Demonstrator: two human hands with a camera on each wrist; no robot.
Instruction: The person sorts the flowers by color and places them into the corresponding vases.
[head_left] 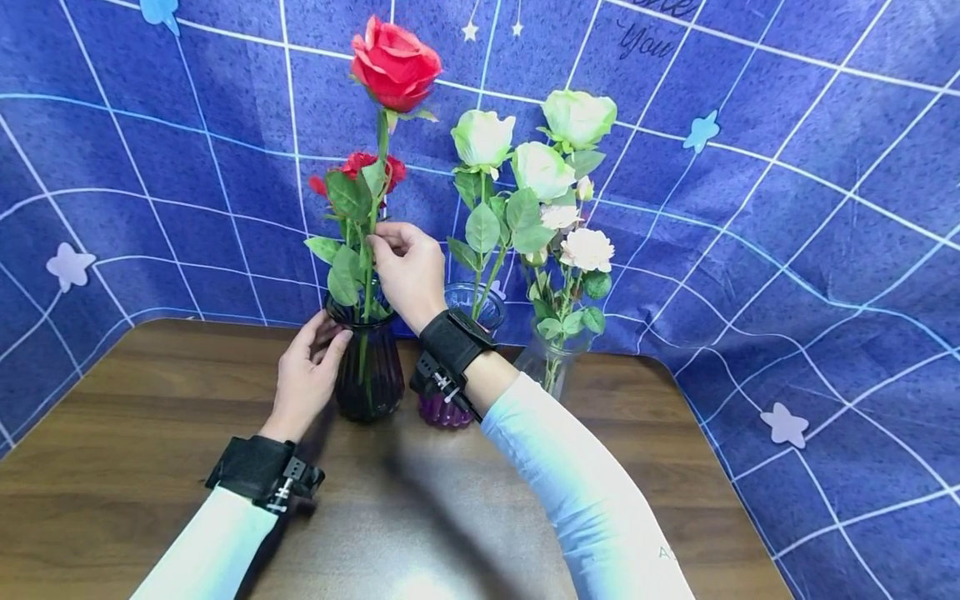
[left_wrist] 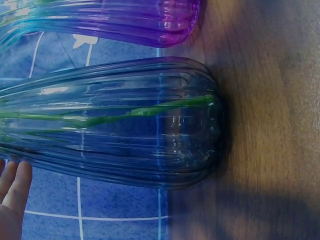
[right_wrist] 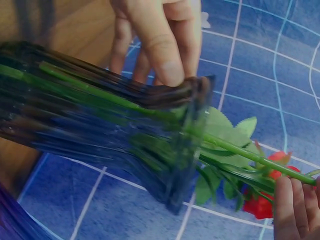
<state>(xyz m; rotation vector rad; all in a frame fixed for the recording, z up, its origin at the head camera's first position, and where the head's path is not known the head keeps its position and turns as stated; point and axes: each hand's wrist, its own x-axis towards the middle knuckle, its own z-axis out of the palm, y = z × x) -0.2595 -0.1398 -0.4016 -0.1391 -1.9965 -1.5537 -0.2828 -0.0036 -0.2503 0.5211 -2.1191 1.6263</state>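
A tall red rose (head_left: 395, 62) stands with its green stem in a dark, ribbed glass vase (head_left: 371, 379). My right hand (head_left: 411, 271) pinches the rose's stem (right_wrist: 255, 156) between thumb and fingers, above the vase's rim. At the neck of the vase, my left hand (head_left: 306, 377) holds its left side, thumb in front and fingers toward the back. Smaller red flowers (head_left: 367, 171) sit lower in the same vase, partly covered by leaves. Through the glass, the stem's lower end (left_wrist: 200, 101) shows near the vase's bottom.
Right of the dark vase, a blue-to-purple glass vase (head_left: 450, 410) is partly covered by my right wrist. White-green roses (head_left: 542, 171) and pale pink flowers (head_left: 587, 249) rise behind it, some from a clear vase (head_left: 551, 367). A blue gridded cloth (head_left: 225, 150) hangs behind the wooden table (head_left: 165, 417).
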